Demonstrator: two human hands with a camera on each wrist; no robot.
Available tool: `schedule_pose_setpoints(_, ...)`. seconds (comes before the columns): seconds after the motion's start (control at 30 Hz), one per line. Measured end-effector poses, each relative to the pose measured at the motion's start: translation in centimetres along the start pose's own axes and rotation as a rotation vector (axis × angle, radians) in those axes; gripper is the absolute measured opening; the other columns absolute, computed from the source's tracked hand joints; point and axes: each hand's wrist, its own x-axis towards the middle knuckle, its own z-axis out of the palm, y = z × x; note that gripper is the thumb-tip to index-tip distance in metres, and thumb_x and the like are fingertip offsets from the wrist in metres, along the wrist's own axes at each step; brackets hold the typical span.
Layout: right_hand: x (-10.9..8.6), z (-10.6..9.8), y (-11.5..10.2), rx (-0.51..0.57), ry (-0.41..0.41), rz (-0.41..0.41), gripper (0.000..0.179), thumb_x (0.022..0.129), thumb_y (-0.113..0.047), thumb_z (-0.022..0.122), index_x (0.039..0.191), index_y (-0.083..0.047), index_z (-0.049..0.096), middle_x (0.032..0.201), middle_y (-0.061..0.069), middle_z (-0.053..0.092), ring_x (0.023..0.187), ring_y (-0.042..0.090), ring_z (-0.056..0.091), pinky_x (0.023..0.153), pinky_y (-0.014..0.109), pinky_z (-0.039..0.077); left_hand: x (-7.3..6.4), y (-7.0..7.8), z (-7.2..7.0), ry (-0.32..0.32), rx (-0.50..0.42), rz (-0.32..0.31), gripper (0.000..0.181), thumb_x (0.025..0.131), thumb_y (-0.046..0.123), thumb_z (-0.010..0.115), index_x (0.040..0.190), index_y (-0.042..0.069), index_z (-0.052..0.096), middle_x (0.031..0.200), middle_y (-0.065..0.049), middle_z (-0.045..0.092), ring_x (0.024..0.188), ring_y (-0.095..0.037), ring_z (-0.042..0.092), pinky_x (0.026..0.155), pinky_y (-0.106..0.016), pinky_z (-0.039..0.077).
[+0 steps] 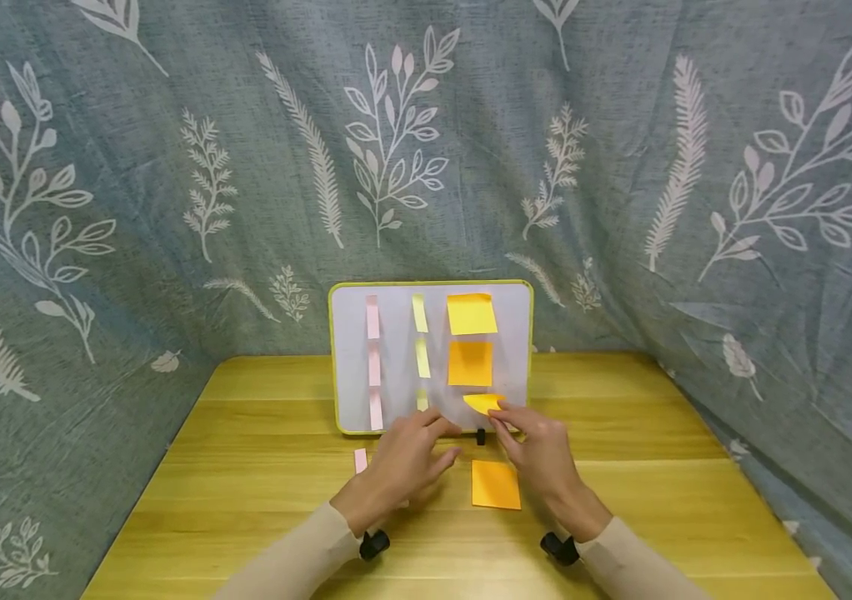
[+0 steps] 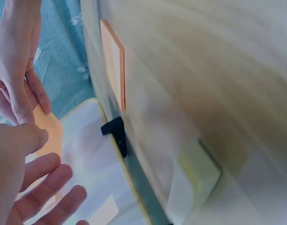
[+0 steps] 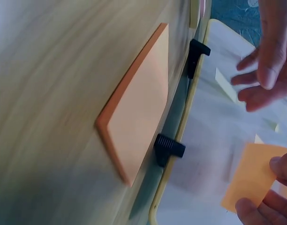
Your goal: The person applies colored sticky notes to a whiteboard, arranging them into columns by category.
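Observation:
My right hand point(image 1: 542, 446) pinches an orange sticky note point(image 1: 483, 403) between thumb and fingers, close against the lower right of a whiteboard point(image 1: 396, 358) with a yellow-green rim. In the right wrist view the note point(image 3: 251, 173) hangs tilted in front of the white surface. My left hand point(image 1: 407, 458) holds nothing; its fingers are loosely spread before the board's lower middle. An orange sticky note pad point(image 1: 496, 485) lies on the table below the right hand. Above the held note, another orange note point(image 1: 470, 363) and a yellow note point(image 1: 472, 314) stick to the board.
Pink strips point(image 1: 374, 364) and pale yellow strips point(image 1: 423, 357) form columns on the board. Black feet point(image 3: 168, 149) support its lower edge. A pink strip pad point(image 1: 361, 461) and a pale yellow pad point(image 2: 195, 183) lie on the wooden table point(image 1: 621, 500). Patterned cloth hangs behind.

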Motion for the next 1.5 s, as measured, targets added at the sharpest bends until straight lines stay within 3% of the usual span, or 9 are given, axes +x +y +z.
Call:
schedule_pose_setpoints(0.23, 0.5, 1.1, -1.2, -0.057, 0.013, -0.004, 0.021, 0.088, 0.003, 0.098, 0.108, 0.001, 0.092, 0.108, 0.024, 0.089, 0.096, 0.037, 0.09, 0.076, 0.044, 0.073, 0.0, -1.1, -1.2, 0.092, 0.082, -0.031, 0.03, 0.106, 0.034, 0.089, 0.132, 0.019, 0.085, 0.124, 0.002, 0.084, 0.113, -0.024, 0.08, 0.096, -0.045, 0.067)
schedule_pose_setpoints(0.5, 0.7, 1.8, -2.0, -0.09, -0.005, 0.026, 0.021, 0.09, 0.002, 0.098, 0.11, 0.001, 0.092, 0.109, 0.023, 0.089, 0.096, 0.036, 0.09, 0.077, 0.045, 0.073, -0.2, -1.8, -1.6, 0.096, 0.164, -0.072, 0.036, 0.107, 0.039, 0.087, 0.138, 0.019, 0.082, 0.139, -0.002, 0.081, 0.128, -0.03, 0.076, 0.108, -0.055, 0.062)
schedule_pose_setpoints(0.73, 0.8, 2.4, -1.9, -0.091, -0.011, 0.037, 0.019, 0.091, -0.001, 0.099, 0.109, -0.001, 0.093, 0.109, 0.021, 0.09, 0.099, 0.035, 0.091, 0.08, 0.046, 0.073, -0.3, -2.1, -1.5, 0.112, 0.2, -0.06, 0.043, 0.106, 0.042, 0.088, 0.141, 0.019, 0.08, 0.143, -0.003, 0.079, 0.133, -0.031, 0.074, 0.112, -0.056, 0.061)
schedule_pose_setpoints(1.23, 0.9, 3.7, -1.8, -0.141, 0.008, 0.03, 0.021, 0.087, 0.0, 0.101, 0.107, -0.002, 0.094, 0.106, 0.02, 0.09, 0.093, 0.036, 0.09, 0.075, 0.046, 0.073, -0.2, -2.1, -1.2, 0.077, 0.166, -0.057, 0.048, 0.108, 0.04, 0.086, 0.147, 0.015, 0.077, 0.149, -0.005, 0.077, 0.136, -0.033, 0.073, 0.115, -0.058, 0.059)
schedule_pose_setpoints(1.5, 0.8, 3.9, -1.5, -0.12, -0.034, 0.047, 0.02, 0.09, -0.002, 0.099, 0.109, -0.002, 0.093, 0.111, 0.022, 0.089, 0.095, 0.037, 0.09, 0.076, 0.046, 0.073, 0.0, -2.5, -1.0, 0.02, 0.174, 0.012, 0.061, 0.106, 0.046, 0.088, 0.157, 0.018, 0.07, 0.159, -0.003, 0.073, 0.145, -0.028, 0.069, 0.126, -0.059, 0.054)
